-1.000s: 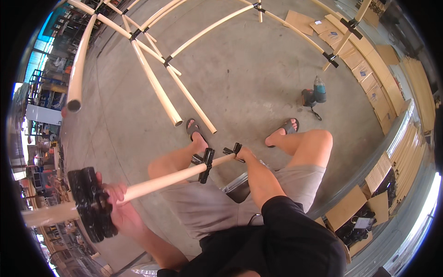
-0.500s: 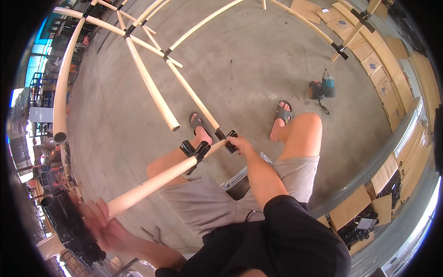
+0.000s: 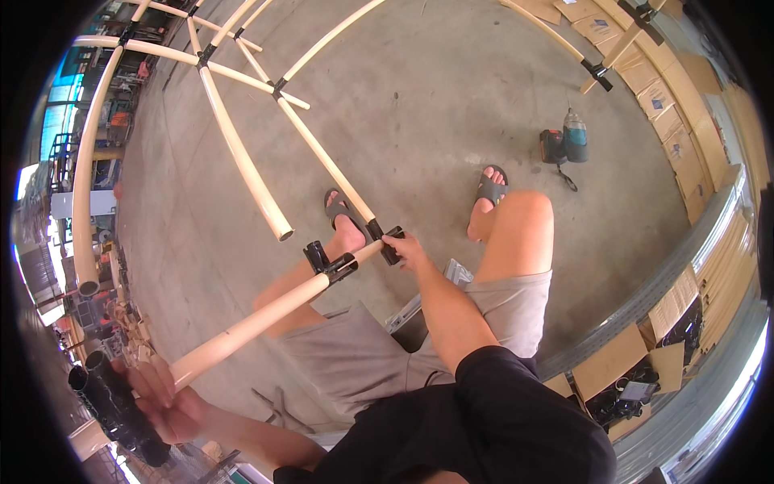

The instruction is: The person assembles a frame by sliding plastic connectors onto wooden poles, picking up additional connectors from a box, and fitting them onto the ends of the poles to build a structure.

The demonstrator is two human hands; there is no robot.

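Note:
A cream-coated pipe (image 3: 250,329) slants across my lap with black pipe joints along it. At its near left end, my left hand (image 3: 171,410) is closed around the pipe, right against a large black double joint (image 3: 121,407). My right hand (image 3: 405,250) grips the black pipe joint (image 3: 386,243) at the far end, where a long frame pipe (image 3: 326,161) also meets it. Between the hands, another black pipe joint (image 3: 330,264) sits on the pipe, with an open socket pointing up. Two other frame pipes, a middle pipe (image 3: 242,161) and a left pipe (image 3: 87,194), end in open mouths.
A teal and black cordless drill (image 3: 575,139) stands on the concrete floor ahead to the right. Flat cardboard (image 3: 669,129) lines the right side. Nearer, an open carton (image 3: 617,363) holds black parts beside a grey metal rail (image 3: 645,294). Pliers-like tools (image 3: 278,407) lie left of my lap.
The frame pipes and the lap pipe have shifted left in view, their near ends lower. The middle joint has turned slightly about the pipe. Both hands keep their holds.

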